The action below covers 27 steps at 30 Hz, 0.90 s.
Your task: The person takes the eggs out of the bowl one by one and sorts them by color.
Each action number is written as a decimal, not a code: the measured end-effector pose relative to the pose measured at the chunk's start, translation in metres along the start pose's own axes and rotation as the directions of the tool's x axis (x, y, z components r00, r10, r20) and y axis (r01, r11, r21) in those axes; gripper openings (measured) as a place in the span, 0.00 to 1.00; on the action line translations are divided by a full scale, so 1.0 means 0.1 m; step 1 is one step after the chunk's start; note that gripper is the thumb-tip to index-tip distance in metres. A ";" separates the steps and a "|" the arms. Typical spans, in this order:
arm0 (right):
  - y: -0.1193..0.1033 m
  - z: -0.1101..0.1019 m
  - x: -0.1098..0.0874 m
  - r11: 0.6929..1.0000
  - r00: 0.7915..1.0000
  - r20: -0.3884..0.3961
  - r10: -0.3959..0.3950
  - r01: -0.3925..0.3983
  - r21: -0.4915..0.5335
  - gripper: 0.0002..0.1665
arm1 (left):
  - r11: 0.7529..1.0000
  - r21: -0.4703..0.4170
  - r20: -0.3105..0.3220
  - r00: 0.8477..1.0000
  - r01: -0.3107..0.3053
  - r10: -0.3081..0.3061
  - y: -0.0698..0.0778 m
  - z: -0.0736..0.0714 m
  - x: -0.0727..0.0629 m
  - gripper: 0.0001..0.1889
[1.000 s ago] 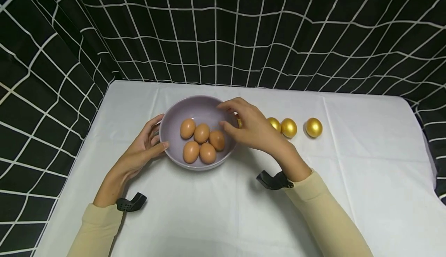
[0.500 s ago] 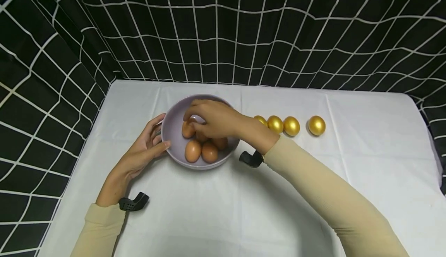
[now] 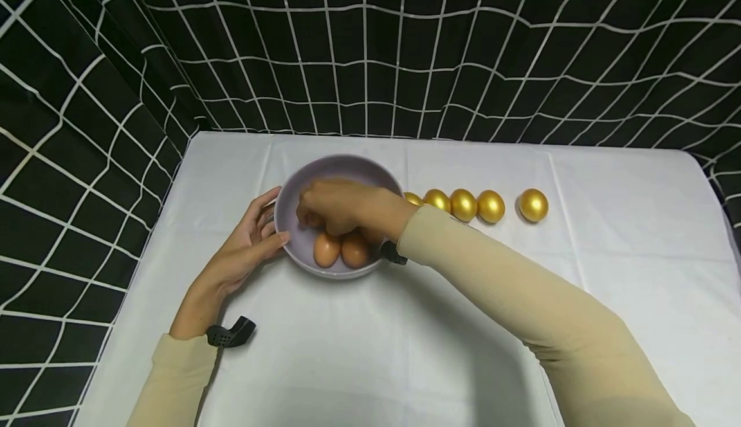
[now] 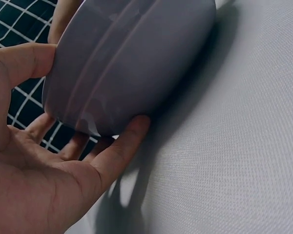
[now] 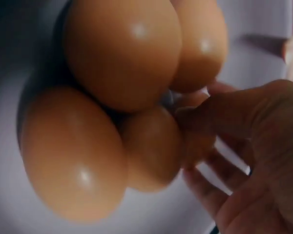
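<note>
A mauve bowl stands on the white cloth with several brown eggs in it. My left hand holds its left side, thumb at the rim; in the left wrist view the fingers bear on the outer wall. My right hand is down inside the bowl, back of the hand upward, covering part of the eggs. From the right wrist view, its thumb and fingers close around one brown egg, while other eggs lie right beside it. Two eggs show below the hand in the head view.
To the right of the bowl several golden eggs lie in a row, the leftmost partly hidden by the bowl and sleeve. Another golden egg lies apart, farther right. A black curtain with white grid lines borders the table's back and left.
My right hand has moved left from the bowl's right rim, down among the eggs, and its fingers have curled around one. My left hand keeps its place at the bowl.
</note>
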State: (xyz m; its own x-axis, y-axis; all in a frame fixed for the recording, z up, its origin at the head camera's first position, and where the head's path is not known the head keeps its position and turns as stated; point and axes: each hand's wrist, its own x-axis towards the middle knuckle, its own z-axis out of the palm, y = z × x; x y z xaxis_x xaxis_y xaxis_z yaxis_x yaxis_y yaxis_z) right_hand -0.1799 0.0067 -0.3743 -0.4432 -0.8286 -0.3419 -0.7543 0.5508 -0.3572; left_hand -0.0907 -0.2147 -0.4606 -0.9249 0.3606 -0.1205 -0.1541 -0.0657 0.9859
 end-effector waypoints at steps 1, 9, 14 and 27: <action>0.00 0.01 0.00 1.000 1.000 0.011 0.009 -0.009 -0.015 0.18 | 1.000 -0.007 0.001 1.000 0.001 -0.001 0.00 0.01 0.01 0.45; 0.02 0.04 -0.04 0.996 0.999 0.009 0.050 -0.049 -0.075 0.16 | 1.000 -0.022 0.016 1.000 -0.005 0.006 -0.01 0.01 0.03 0.45; 0.04 0.04 -0.03 0.997 0.999 -0.007 0.037 -0.037 -0.073 0.19 | 1.000 -0.022 0.010 1.000 -0.006 0.006 0.00 0.00 0.02 0.45; 0.04 -0.05 -0.05 0.996 0.999 -0.047 0.018 -0.022 -0.083 0.17 | 1.000 -0.019 0.003 1.000 0.004 -0.004 0.01 0.00 0.01 0.46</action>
State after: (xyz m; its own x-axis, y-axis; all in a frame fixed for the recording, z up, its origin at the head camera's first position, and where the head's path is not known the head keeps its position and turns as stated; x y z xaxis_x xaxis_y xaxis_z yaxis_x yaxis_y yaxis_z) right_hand -0.1829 0.0125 -0.3697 -0.4790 -0.8226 -0.3066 -0.7823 0.5584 -0.2759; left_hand -0.0921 -0.2143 -0.4603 -0.9231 0.3641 -0.1243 -0.1646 -0.0818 0.9830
